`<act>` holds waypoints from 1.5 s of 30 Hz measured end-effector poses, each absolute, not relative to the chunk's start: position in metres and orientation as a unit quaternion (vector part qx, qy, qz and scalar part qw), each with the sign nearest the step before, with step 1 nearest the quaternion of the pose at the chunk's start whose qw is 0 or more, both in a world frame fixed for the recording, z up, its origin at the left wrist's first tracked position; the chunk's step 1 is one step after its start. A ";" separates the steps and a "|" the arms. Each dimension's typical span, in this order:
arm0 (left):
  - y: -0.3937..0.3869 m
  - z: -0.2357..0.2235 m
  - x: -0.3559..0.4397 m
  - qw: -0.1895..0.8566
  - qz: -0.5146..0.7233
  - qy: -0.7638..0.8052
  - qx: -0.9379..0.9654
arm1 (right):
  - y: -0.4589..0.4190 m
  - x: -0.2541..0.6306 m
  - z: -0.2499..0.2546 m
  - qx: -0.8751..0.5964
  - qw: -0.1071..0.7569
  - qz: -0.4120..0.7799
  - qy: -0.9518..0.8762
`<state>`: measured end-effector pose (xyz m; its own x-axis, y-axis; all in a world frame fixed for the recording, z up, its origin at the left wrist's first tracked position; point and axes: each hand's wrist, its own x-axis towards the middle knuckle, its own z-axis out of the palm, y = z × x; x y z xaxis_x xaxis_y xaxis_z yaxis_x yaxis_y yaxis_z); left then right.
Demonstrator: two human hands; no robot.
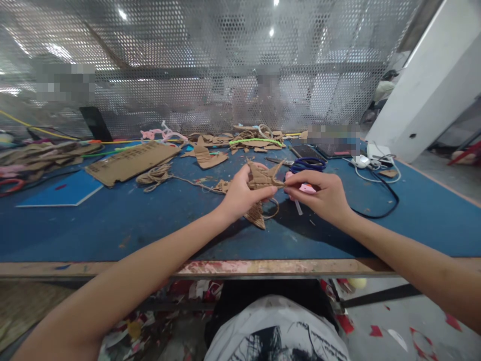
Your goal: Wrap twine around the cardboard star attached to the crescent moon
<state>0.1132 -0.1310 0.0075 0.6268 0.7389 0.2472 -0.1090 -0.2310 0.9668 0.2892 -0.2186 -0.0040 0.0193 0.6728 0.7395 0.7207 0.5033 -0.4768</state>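
My left hand (240, 193) is closed around a cut cardboard piece (263, 176) with pointed, jagged ends, held over the blue table. At its right tip, the thumb and fingertips of my right hand (319, 193) pinch the narrow end of the cardboard. Below my left hand, a ridged cardboard point (256, 216) and a loop of twine (277, 208) hang or lie; I cannot tell whether they join the held piece. Behind my right fingers is a pink object (307, 188), partly hidden, with a translucent stick (298, 207). Scissors with blue handles (308, 164) lie just beyond.
A twine bundle (154, 176), a large cardboard sheet (131, 163) and a blue board (62, 189) lie leftward. Cardboard scraps (210, 156) line the back before a perforated metal screen (225, 65). A black cable (391, 206) and white charger (361, 161) are at right.
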 end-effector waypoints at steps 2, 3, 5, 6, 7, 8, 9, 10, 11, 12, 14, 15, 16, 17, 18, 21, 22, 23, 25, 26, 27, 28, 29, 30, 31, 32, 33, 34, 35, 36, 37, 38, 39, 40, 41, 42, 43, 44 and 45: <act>-0.132 0.007 0.113 0.582 0.363 0.223 0.693 | -0.219 0.289 -0.004 -0.493 0.515 -0.020 -0.701; -0.132 0.007 0.113 0.585 0.360 0.221 0.692 | -0.220 0.289 -0.003 -0.491 0.517 -0.020 -0.701; -0.132 0.007 0.113 0.591 0.354 0.217 0.692 | -0.220 0.289 -0.002 -0.488 0.519 -0.018 -0.702; -0.132 0.007 0.113 0.593 0.353 0.214 0.691 | -0.221 0.289 -0.002 -0.487 0.520 -0.013 -0.702; -0.133 0.007 0.113 0.594 0.354 0.212 0.691 | -0.221 0.288 -0.001 -0.485 0.522 -0.007 -0.702; -0.133 0.008 0.112 0.594 0.355 0.210 0.690 | -0.222 0.288 0.000 -0.483 0.524 0.001 -0.702; -0.134 0.008 0.112 0.595 0.356 0.209 0.689 | -0.222 0.288 0.000 -0.480 0.525 0.009 -0.702; -0.134 0.009 0.112 0.596 0.357 0.207 0.689 | -0.223 0.287 0.001 -0.477 0.528 0.015 -0.703; -0.135 0.009 0.112 0.597 0.356 0.207 0.688 | -0.223 0.287 0.002 -0.472 0.532 0.019 -0.703; -0.135 0.009 0.112 0.598 0.356 0.206 0.688 | -0.223 0.286 0.002 -0.467 0.536 0.019 -0.703; -0.135 0.010 0.112 0.600 0.354 0.204 0.688 | -0.224 0.285 0.003 -0.457 0.543 0.012 -0.705; -0.135 0.010 0.112 0.600 0.352 0.203 0.689 | -0.224 0.285 0.004 -0.454 0.544 0.007 -0.706; -0.135 0.009 0.112 0.599 0.352 0.203 0.690 | -0.224 0.284 0.004 -0.453 0.542 0.002 -0.708; -0.134 0.009 0.112 0.599 0.352 0.203 0.690 | -0.225 0.284 0.004 -0.456 0.538 -0.003 -0.709; -0.134 0.009 0.112 0.600 0.352 0.204 0.689 | -0.224 0.284 0.004 -0.460 0.532 -0.007 -0.711; -0.133 0.008 0.113 0.605 0.354 0.212 0.681 | -0.223 0.285 0.001 -0.478 0.520 -0.012 -0.708; -0.133 0.008 0.113 0.609 0.353 0.215 0.677 | -0.222 0.285 -0.001 -0.480 0.519 -0.009 -0.707; -0.134 0.008 0.113 0.614 0.351 0.216 0.673 | -0.221 0.286 -0.002 -0.481 0.519 -0.003 -0.707; -0.134 0.008 0.113 0.623 0.343 0.218 0.668 | -0.218 0.287 -0.006 -0.480 0.515 0.001 -0.711; -0.135 0.008 0.113 0.626 0.338 0.220 0.668 | -0.217 0.288 -0.007 -0.479 0.510 -0.005 -0.715; -0.135 0.008 0.113 0.627 0.333 0.222 0.668 | -0.217 0.288 -0.007 -0.478 0.504 -0.018 -0.719; -0.135 0.008 0.113 0.628 0.330 0.225 0.668 | -0.217 0.289 -0.007 -0.477 0.499 -0.033 -0.723; -0.136 0.009 0.113 0.629 0.327 0.228 0.667 | -0.216 0.289 -0.007 -0.475 0.493 -0.048 -0.727; -0.136 0.009 0.113 0.631 0.325 0.229 0.666 | -0.217 0.289 -0.007 -0.474 0.488 -0.058 -0.731; -0.136 0.009 0.114 0.634 0.323 0.228 0.664 | -0.217 0.289 -0.006 -0.474 0.484 -0.064 -0.733; -0.137 0.009 0.114 0.640 0.322 0.226 0.660 | -0.217 0.289 -0.006 -0.475 0.481 -0.065 -0.734; -0.137 0.009 0.114 0.646 0.321 0.225 0.655 | -0.218 0.289 -0.005 -0.477 0.480 -0.063 -0.734; -0.137 0.009 0.114 0.654 0.320 0.224 0.648 | -0.218 0.289 -0.004 -0.479 0.480 -0.059 -0.733; -0.137 0.010 0.114 0.663 0.317 0.222 0.641 | -0.219 0.289 -0.004 -0.481 0.481 -0.055 -0.731; -0.137 0.010 0.114 0.672 0.314 0.219 0.634 | -0.219 0.288 -0.004 -0.482 0.482 -0.051 -0.730; -0.136 0.010 0.114 0.680 0.310 0.217 0.628 | -0.219 0.288 -0.004 -0.483 0.484 -0.048 -0.728; -0.136 0.010 0.114 0.686 0.307 0.215 0.623 | -0.219 0.288 -0.004 -0.484 0.486 -0.045 -0.726; -0.136 0.010 0.114 0.690 0.305 0.212 0.621 | -0.219 0.288 -0.004 -0.486 0.488 -0.041 -0.724; -0.135 0.010 0.114 0.693 0.305 0.210 0.619 | -0.219 0.289 -0.004 -0.489 0.491 -0.037 -0.720; -0.135 0.010 0.114 0.695 0.303 0.208 0.618 | -0.219 0.289 -0.005 -0.493 0.495 -0.031 -0.714; -0.134 0.010 0.114 0.696 0.302 0.205 0.618 | -0.218 0.289 -0.005 -0.499 0.500 -0.023 -0.708; -0.134 0.010 0.114 0.698 0.300 0.199 0.619 | -0.218 0.289 -0.006 -0.505 0.505 -0.014 -0.700; -0.134 0.010 0.114 0.702 0.298 0.194 0.617 | -0.218 0.289 -0.006 -0.510 0.512 -0.006 -0.692; -0.134 0.010 0.114 0.706 0.298 0.191 0.613 | -0.218 0.289 -0.007 -0.514 0.519 -0.001 -0.683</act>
<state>0.1139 -0.1339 0.0101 0.7494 0.6552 0.0955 -0.1870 0.0710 0.9798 0.2890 -0.2182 -0.0067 0.0657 0.7011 0.7101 0.7036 0.4721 -0.5312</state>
